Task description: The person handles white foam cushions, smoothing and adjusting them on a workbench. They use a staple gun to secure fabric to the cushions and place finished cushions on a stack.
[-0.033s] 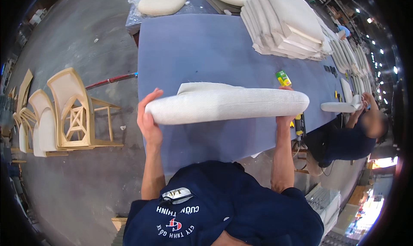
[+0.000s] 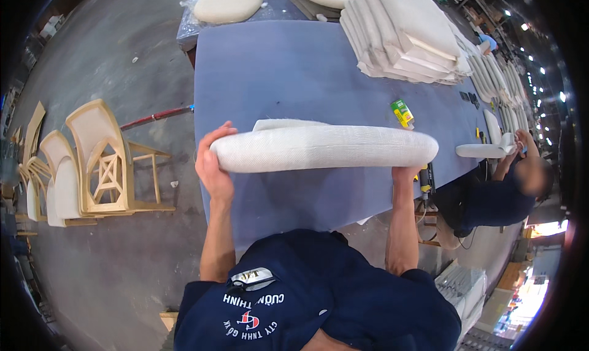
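A pale, fabric-covered seat cushion (image 2: 325, 148) is held up on edge over the blue-grey work table (image 2: 245, 69), its long side facing me. A loose fabric flap shows behind its top edge. Around the cushion's left end, my left hand (image 2: 213, 164) is closed, with thumb in front and fingers behind. My right hand (image 2: 406, 172) grips it from below near the right end; most of those fingers are hidden behind the cushion. Beyond its right end lies a small green and yellow box (image 2: 402, 114).
Stacked pale cushions (image 2: 405, 32) fill the table's far right. A round cushion (image 2: 227, 6) rests on plastic at the far left. Wooden chairs (image 2: 101, 161) stand on the floor to the left. At right, a co-worker (image 2: 500, 194) handles another cushion, near black-and-yellow tools (image 2: 426, 178).
The cushion has turned very slightly in my hands, its left end a little higher and less of the flap showing. Both hands keep their hold.
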`<state>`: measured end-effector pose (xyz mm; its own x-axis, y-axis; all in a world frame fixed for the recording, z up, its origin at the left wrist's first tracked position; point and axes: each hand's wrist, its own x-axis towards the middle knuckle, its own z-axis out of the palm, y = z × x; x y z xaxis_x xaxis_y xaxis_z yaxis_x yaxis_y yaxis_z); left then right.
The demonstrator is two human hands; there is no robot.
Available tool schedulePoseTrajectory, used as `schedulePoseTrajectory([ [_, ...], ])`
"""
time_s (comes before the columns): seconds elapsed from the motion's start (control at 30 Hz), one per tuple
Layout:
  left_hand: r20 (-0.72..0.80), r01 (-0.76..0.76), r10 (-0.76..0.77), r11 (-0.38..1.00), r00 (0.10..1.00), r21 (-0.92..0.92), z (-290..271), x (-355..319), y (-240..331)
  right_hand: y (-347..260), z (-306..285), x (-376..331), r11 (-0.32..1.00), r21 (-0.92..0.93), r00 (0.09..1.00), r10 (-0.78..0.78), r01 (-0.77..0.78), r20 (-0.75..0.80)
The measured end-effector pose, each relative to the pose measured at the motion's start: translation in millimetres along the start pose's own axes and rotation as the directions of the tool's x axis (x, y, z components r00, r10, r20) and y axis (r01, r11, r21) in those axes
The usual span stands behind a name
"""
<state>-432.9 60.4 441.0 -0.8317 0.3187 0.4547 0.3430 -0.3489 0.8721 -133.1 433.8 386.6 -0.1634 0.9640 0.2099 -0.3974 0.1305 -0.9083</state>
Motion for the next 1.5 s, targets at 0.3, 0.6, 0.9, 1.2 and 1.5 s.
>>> schedulePoseTrajectory([
  [0.3, 0.031, -0.245, 0.243, 0.965, 0.97, 0.098, 26, 91, 40, -40, -45, -114, 0.926, 0.131, 0.897, 0.297, -0.354, 0.328],
  [0.6, -0.247, -0.182, 0.246, 0.949, 0.937, 0.256, -17, 24, 20, -37, 15, -72, 0.939, -0.022, 0.771, 0.295, -0.343, 0.564],
  [0.9, 0.217, -0.568, 0.615, 0.461, 0.759, 0.681, 42, -3, 72, -11, -13, -29, 0.852, -0.018, 0.754, 0.474, -0.524, 0.455],
  [1.2, 0.637, -0.743, 0.386, 0.399, 0.668, 0.537, 108, 4, 100, -29, -9, -24, 0.9, -0.105, 0.865, 0.437, -0.424, 0.247],
  [1.5, 0.68, -0.769, 0.359, 0.268, 0.639, 0.581, 132, 29, 85, -237, 104, 5, 0.771, -0.264, 0.683, -0.283, 0.579, 0.673],
])
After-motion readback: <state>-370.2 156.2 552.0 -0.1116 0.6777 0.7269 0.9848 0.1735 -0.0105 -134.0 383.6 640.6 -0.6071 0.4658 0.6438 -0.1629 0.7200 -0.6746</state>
